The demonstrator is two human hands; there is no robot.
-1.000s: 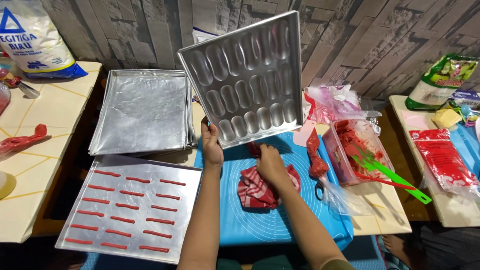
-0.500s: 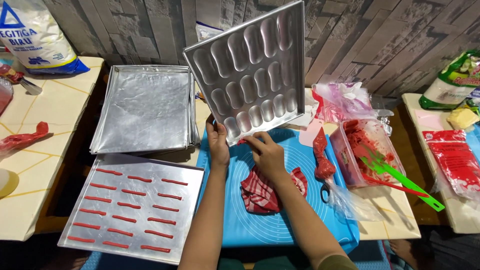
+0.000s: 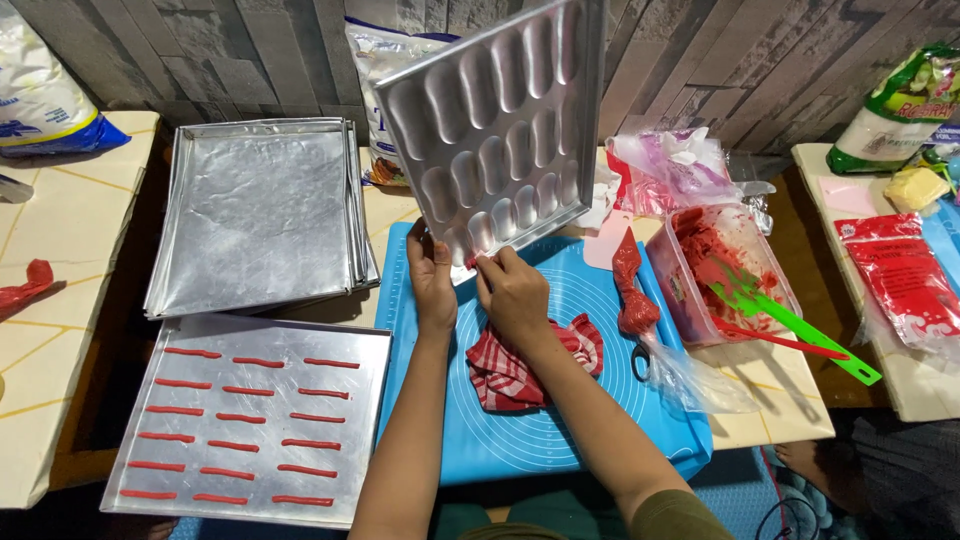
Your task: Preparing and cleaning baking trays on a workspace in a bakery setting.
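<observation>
- Aluminium finger-biscuit mould tray [image 3: 500, 130] is up on edge above the blue silicone mat [image 3: 540, 420], cavities facing the camera.
- Left hand [image 3: 432, 275] and right hand [image 3: 512, 290] both pinch its lower corner, fingers closed on the rim.
- Looks light, stiff and slick: best gripped by the rolled edge.
- Red checked cloth [image 3: 525, 360] lies just below the hands.
- Filled red piping bag [image 3: 632, 290] lies to the right; a flat tray with piped red strips [image 3: 250, 425] lies left.

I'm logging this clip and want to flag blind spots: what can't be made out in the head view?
- Back face of the tilted silver moulded baking tray: turned away; top corner cut by the frame's upper edge.
- Left hand and right hand fingertips: partly behind the tray's lower edge.
- Red-and-white checked cloth: partly under the right forearm.
- White sack: cut by the left edge.
</observation>
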